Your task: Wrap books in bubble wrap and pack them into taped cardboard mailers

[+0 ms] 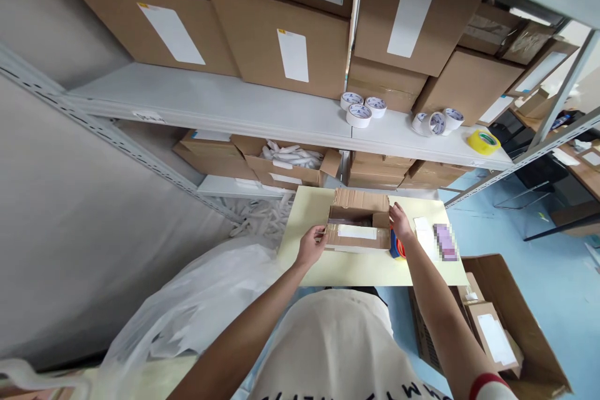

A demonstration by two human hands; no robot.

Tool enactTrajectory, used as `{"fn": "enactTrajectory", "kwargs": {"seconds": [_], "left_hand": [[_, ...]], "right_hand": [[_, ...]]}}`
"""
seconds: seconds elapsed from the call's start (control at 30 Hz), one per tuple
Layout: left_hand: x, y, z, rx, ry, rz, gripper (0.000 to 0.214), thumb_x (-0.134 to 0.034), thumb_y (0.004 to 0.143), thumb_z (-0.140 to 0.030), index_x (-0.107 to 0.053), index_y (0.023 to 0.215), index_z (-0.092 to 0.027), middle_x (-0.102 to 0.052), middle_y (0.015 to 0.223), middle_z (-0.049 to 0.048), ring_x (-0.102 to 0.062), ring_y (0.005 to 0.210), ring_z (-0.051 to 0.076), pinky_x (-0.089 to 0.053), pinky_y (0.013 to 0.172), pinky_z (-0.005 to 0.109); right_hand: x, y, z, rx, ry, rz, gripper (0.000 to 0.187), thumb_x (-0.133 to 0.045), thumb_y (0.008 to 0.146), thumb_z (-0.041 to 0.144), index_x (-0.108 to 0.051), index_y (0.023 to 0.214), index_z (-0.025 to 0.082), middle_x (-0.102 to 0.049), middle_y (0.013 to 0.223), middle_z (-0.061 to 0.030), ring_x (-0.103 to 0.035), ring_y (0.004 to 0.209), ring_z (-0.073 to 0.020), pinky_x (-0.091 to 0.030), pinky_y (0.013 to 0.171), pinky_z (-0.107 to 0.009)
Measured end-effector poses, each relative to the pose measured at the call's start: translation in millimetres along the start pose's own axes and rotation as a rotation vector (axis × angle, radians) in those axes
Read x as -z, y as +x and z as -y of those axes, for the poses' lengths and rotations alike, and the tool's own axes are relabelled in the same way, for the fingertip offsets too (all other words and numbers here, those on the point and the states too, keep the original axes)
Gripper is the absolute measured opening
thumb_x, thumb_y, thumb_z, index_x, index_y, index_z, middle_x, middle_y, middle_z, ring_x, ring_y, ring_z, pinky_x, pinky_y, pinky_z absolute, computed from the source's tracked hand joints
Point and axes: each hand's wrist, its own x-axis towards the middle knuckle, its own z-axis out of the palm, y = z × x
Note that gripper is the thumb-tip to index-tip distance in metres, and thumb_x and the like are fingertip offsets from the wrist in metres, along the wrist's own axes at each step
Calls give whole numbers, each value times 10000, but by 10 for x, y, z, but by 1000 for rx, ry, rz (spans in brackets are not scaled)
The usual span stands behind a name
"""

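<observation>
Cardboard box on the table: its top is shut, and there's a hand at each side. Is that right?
Not quite: the head view shows the cardboard box open on top, its inside visible. It is on the table, left hand and right hand at its sides.

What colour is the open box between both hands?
Brown; the box shows in the head view.

I am facing a grey shelf [225, 97]: on it white tape rolls [359, 122] are sitting, a yellow tape roll [482, 148] is lying at its right end, cartons [323, 53] are standing along its back, and below it an open carton [262, 170] is holding white filler [294, 155].
</observation>
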Motion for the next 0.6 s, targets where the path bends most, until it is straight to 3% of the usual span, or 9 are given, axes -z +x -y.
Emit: {"fn": "enactTrajectory", "kwargs": {"seconds": [0.17, 0.3, 0.37, 0.47, 0.6], "left_hand": [[15, -91, 28, 10, -12, 12, 240, -613, 741, -311, -622, 943, -181, -738, 930, 81, -706, 757, 176, -583, 665, 300], [47, -162, 58, -21, 84, 16, 290, -576, 790, -306, -596, 1041, -164, -723, 976, 102, -705, 774, 189, -590, 678, 327], [62, -165, 26, -121, 195, -14, 332, -546, 817, -285, -581, 1122, -160, -698, 1069, 128, -700, 865, 214, -586, 764, 373], [56, -117, -112, -367, 422, -13, 377, -486, 851, -223, -583, 1211, -172, -619, 1267, 163, -597, 1178, 275, -487, 994, 446], [-31, -19, -336, -594, 699, 212, 488, -495, 878, -303, -533, 1352, -191, -460, 1483, 157, -362, 1412, 329, -283, 1146, 524]], "right_hand": [[-45, 3, -35, 36, 18, 16, 604, -475, 757, 726, -664, 1083, 254, -678, 1197, -74, -574, 1202, -295, -480, 962, -437], [95, -205, -191, 183, -314, 33, 467, -576, 761, 648, -713, 897, 223, -604, 1321, -97, -492, 1291, -313, -395, 1074, -445], [150, -296, -275, 281, -503, 34, 386, -623, 765, 565, -714, 950, 238, -582, 1344, -94, -455, 1325, -308, -358, 1109, -465], [167, -374, -373, 358, -672, 56, 385, -576, 827, 488, -672, 1115, 250, -572, 1350, -103, -428, 1351, -301, -357, 1113, -510], [120, -399, -418, 374, -755, 60, 396, -503, 884, 425, -617, 1210, 231, -548, 1378, -127, -407, 1371, -298, -364, 1109, -536]]}}
